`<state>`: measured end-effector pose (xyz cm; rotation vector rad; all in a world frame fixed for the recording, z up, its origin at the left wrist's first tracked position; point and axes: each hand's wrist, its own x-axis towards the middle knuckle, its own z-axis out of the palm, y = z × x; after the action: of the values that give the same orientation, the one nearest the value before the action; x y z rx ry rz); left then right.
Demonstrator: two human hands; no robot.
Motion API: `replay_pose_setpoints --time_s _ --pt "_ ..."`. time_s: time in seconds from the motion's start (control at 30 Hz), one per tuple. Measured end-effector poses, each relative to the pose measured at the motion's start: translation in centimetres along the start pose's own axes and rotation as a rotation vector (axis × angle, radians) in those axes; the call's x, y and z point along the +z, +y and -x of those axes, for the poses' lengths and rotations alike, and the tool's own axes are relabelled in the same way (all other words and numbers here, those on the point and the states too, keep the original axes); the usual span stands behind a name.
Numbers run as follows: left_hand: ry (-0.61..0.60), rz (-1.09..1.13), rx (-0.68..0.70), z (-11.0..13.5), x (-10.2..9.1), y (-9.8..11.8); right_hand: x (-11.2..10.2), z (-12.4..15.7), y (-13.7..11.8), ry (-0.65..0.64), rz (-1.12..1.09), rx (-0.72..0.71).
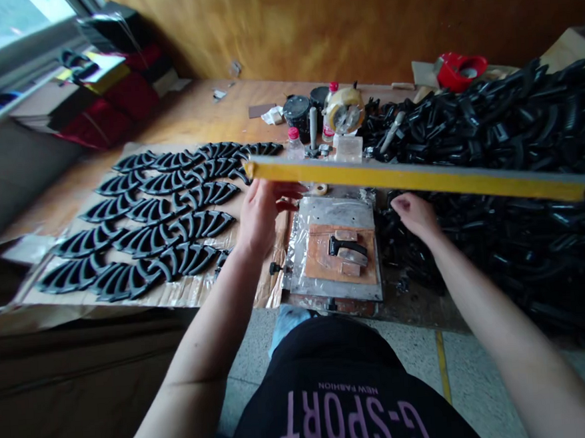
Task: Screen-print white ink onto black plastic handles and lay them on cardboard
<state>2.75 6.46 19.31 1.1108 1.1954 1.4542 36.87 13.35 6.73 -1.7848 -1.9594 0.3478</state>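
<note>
My left hand (pixel 261 214) reaches forward with its fingers curled at the left end of a long yellow bar (pixel 420 178), which hangs tilted above the bench. Under the bar lies a metal jig plate (pixel 337 216) with a brown pad, and a black curved part (pixel 347 245) rests on that pad. My right hand (pixel 415 214) is just right of the plate at the edge of a big heap of black curved parts (pixel 517 136). Its fingers are curled downward, and what they hold is hidden.
Rows of black fan-shaped parts (pixel 156 215) lie on a sheet at the left. Behind the jig stand small bottles (pixel 294 142), a tape roll (pixel 345 108) and dark jars (pixel 297 108). A red object (pixel 457 71) sits at the back right. Cardboard (pixel 82 367) covers the front left.
</note>
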Motion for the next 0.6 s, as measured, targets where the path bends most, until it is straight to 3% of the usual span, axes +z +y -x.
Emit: replay_pose_setpoints --time_s 0.13,0.23,0.27,0.4,0.43,0.5,0.6 --pt "0.006 0.018 0.006 -1.1 0.8 0.1 5.2 6.1 -2.7 -0.190 0.054 -0.163" --pt "0.076 0.047 -0.036 1.1 0.7 -2.2 6.8 8.5 -5.0 -0.228 0.243 -0.290" --pt "0.047 0.039 -0.101 2.4 0.7 -3.4 6.8 8.7 -5.6 -0.235 0.302 -0.293" --pt "-0.366 -0.043 -0.577 8.8 0.5 -8.2 5.8 8.7 -8.1 -0.275 0.376 -0.272" --pt "-0.407 -0.028 -0.668 10.2 0.5 -9.2 5.6 8.8 -9.1 -0.270 0.351 -0.286" --pt "-0.310 0.058 -0.734 12.2 0.6 -10.6 5.6 9.5 -11.8 -0.234 0.276 -0.360" --pt "-0.024 0.133 -0.661 13.3 -0.3 -11.9 6.9 11.3 -16.6 -0.188 0.164 -0.563"
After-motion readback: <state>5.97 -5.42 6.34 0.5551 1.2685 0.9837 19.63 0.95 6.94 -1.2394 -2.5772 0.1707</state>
